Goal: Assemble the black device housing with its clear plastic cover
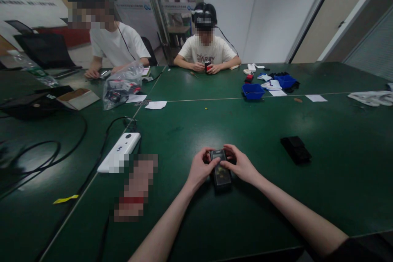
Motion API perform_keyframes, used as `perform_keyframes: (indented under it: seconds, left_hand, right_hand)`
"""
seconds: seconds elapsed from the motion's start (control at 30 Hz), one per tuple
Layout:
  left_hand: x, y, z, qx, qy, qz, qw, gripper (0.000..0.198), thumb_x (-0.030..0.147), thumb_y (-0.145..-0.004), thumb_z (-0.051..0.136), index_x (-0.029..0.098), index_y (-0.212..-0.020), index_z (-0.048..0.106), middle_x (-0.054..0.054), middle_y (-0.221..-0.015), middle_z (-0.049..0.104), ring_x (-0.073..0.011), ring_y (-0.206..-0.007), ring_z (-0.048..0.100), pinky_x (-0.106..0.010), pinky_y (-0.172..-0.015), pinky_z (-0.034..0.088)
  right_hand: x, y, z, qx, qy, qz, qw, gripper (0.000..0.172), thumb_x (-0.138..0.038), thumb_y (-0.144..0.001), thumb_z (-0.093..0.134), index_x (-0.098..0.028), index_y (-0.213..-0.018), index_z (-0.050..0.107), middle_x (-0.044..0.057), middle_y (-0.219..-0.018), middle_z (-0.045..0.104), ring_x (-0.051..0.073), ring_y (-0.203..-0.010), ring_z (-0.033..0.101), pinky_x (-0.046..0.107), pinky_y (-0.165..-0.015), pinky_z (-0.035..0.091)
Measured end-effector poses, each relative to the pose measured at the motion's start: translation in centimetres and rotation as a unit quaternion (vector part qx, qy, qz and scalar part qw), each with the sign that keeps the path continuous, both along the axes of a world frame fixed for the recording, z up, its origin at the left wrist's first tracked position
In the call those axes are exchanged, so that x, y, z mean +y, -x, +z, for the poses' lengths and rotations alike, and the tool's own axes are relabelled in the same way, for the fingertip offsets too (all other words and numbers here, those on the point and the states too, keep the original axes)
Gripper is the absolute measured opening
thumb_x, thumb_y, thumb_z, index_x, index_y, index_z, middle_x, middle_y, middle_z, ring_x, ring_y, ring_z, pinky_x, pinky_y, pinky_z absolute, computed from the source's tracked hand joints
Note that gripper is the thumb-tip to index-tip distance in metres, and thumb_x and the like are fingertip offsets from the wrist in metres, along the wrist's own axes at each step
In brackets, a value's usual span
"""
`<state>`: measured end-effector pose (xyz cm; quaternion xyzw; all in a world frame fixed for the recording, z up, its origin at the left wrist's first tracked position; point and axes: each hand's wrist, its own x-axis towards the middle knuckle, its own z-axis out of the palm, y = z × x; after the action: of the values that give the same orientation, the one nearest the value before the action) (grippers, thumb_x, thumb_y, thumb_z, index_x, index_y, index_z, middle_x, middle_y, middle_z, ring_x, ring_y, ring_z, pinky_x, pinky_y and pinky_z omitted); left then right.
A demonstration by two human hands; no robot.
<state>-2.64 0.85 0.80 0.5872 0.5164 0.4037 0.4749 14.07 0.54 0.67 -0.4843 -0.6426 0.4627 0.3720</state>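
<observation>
Toward the left of the green bench, a white oblong device bears a black "5". Across, a co-worker's white T-shirt seems to read "STARRY". Nearer, the left hand and right hand grasp a dark rectangular case between them, its lower part showing. Rightward lies a black fabric pouch.

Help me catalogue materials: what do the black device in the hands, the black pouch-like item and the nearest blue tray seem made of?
Black device: probably hard plastic, smooth, slightly glossy, given its straight edges and faint reflections.
Black pouch-like item: likely fabric, matte, with soft edges and little shine.
Blue tray: likely plastic; even colour, stiff-looking walls; finish unclear at this distance.
</observation>
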Motion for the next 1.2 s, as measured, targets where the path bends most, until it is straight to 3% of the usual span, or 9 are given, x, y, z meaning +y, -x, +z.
perform_keyframes:
  seconds: [0.13, 0.27, 0.37, 0.47, 0.6, 0.73, 0.83, 0.93, 1.2]
  left_hand:
    - [0.0, 0.0, -0.1, -0.016, -0.007, 0.031, 0.999, 0.032, 0.033, -0.068, 0.065, 0.014, -0.092, 0.056, 0.001, -0.066, 0.054, -0.0108, -0.057, 0.05, -0.021, -0.053, 0.041]
    - [0.0, 0.0, 0.0, -0.033, -0.024, 0.07, 0.997, 0.032, 0.032, -0.067, 0.066, 0.015, -0.093, 0.055, 0.0, -0.071, 0.056, -0.0121, -0.064, 0.053, -0.022, -0.06, 0.044]
    - [0.0, -0.1, -0.1, -0.054, -0.026, 0.065, 0.996, 0.034, 0.031, -0.067, 0.067, 0.016, -0.095, 0.052, -0.001, -0.078, 0.058, -0.0131, -0.07, 0.056, -0.022, -0.061, 0.046]
    - [-0.1, -0.5, -0.3, -0.091, 0.003, 0.04, 0.995, 0.038, 0.031, -0.068, 0.066, 0.017, -0.098, 0.047, -0.001, -0.081, 0.055, -0.0129, -0.071, 0.056, -0.022, -0.057, 0.049]
    - [-0.1, -0.8, -0.4, -0.129, 0.045, 0.034, 0.99, 0.046, 0.032, -0.069, 0.063, 0.019, -0.107, 0.04, 0.003, -0.079, 0.047, -0.0099, -0.064, 0.053, -0.023, -0.05, 0.052]
    - [0.0, -0.7, -0.5, -0.112, 0.048, 0.03, 0.992, 0.044, 0.036, -0.07, 0.062, 0.018, -0.105, 0.042, 0.002, -0.082, 0.045, -0.0087, -0.063, 0.052, -0.02, -0.045, 0.05]
    - [0.0, -0.6, -0.6, -0.095, 0.039, 0.021, 0.995, 0.042, 0.037, -0.07, 0.062, 0.018, -0.102, 0.044, 0.0, -0.083, 0.046, -0.0088, -0.063, 0.052, -0.018, -0.043, 0.049]
    - [-0.1, -0.6, -0.5, -0.086, 0.032, 0.016, 0.996, 0.038, 0.037, -0.072, 0.06, 0.017, -0.101, 0.045, 0.0, -0.083, 0.047, -0.0096, -0.064, 0.051, -0.018, -0.043, 0.049]
    - [-0.2, -0.4, -0.2, -0.075, 0.029, 0.0, 0.997, 0.034, 0.038, -0.074, 0.057, 0.016, -0.098, 0.048, -0.002, -0.082, 0.047, -0.0119, -0.068, 0.052, -0.019, -0.044, 0.048]
  right_hand:
    - [-0.1, 0.2, -0.4, -0.012, -0.003, 0.01, 1.0, 0.041, -0.037, -0.078, 0.057, -0.018, -0.114, 0.052, 0.01, -0.108, 0.063, 0.021, -0.097, 0.06, 0.04, -0.088, 0.045]
    - [-0.5, 0.3, -0.5, -0.015, -0.057, 0.041, 0.997, 0.056, -0.038, -0.078, 0.058, -0.021, -0.128, 0.043, 0.01, -0.126, 0.054, 0.024, -0.115, 0.05, 0.045, -0.099, 0.037]
    - [-0.6, 0.3, -0.5, -0.001, -0.077, 0.063, 0.995, 0.062, -0.034, -0.081, 0.054, -0.023, -0.137, 0.032, 0.009, -0.138, 0.042, 0.022, -0.126, 0.039, 0.044, -0.105, 0.028]
    - [-0.1, -0.2, -0.1, -0.017, -0.093, 0.071, 0.993, 0.059, -0.032, -0.082, 0.052, -0.024, -0.137, 0.032, 0.008, -0.137, 0.044, 0.021, -0.125, 0.039, 0.043, -0.105, 0.029]
    - [1.8, -2.8, 0.7, -0.1, -0.145, -0.015, 0.984, 0.054, -0.028, -0.081, 0.049, -0.022, -0.133, 0.037, 0.009, -0.132, 0.048, 0.022, -0.121, 0.043, 0.041, -0.101, 0.033]
    - [4.1, -7.4, 0.8, -0.3, -0.199, -0.188, 0.914, 0.051, -0.023, -0.077, 0.048, -0.014, -0.127, 0.041, 0.015, -0.124, 0.051, 0.029, -0.108, 0.049, 0.045, -0.092, 0.038]
    - [5.3, -10.4, 0.3, -0.433, -0.218, -0.239, 0.841, 0.043, -0.014, -0.076, 0.042, -0.012, -0.119, 0.046, 0.018, -0.123, 0.05, 0.032, -0.102, 0.049, 0.047, -0.085, 0.038]
    - [6.0, -12.0, -0.4, -0.503, -0.217, -0.255, 0.796, 0.041, -0.008, -0.076, 0.038, -0.012, -0.115, 0.05, 0.019, -0.123, 0.049, 0.032, -0.103, 0.046, 0.047, -0.083, 0.037]
    - [6.6, -12.6, -1.3, -0.546, -0.201, -0.234, 0.779, 0.045, -0.004, -0.074, 0.038, -0.01, -0.117, 0.049, 0.024, -0.135, 0.035, 0.037, -0.113, 0.039, 0.055, -0.087, 0.034]
